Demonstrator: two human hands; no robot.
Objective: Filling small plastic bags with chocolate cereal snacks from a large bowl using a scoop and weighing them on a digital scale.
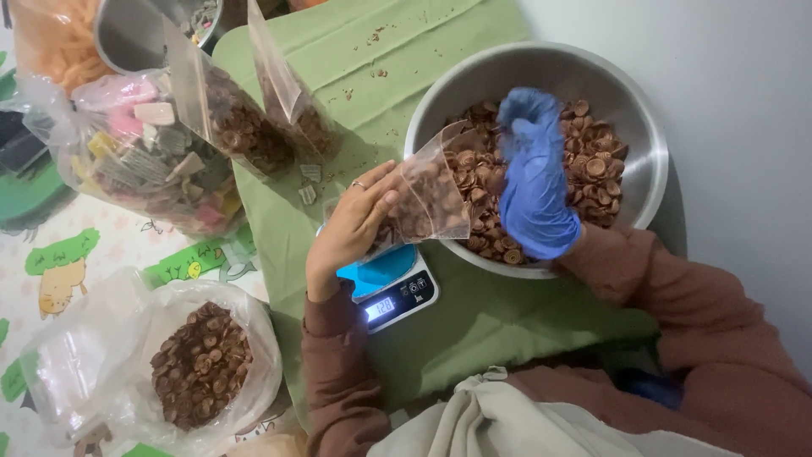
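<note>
Over our cream cloth (pixel 507 423), bare left hand (pixel 351 224) gripped a part-filled clear plastic pouch (pixel 423 199) on the blue digital scale (pixel 389 283); gloved right hand (pixel 533 182) clutched brown round snacks (pixel 592 161), steel bowl (pixel 643 169) remaining half-full.

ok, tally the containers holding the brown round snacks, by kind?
Steel bowl: 1
Small clear pouch held at the bowl: 1
Filled upright clear pouches: 2
Large open plastic bag: 1
Total: 5

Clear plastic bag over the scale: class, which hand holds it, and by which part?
The bare left hand holds the clear plastic bag by its side, near the open mouth. The gloved right hand is in the steel bowl.
</note>
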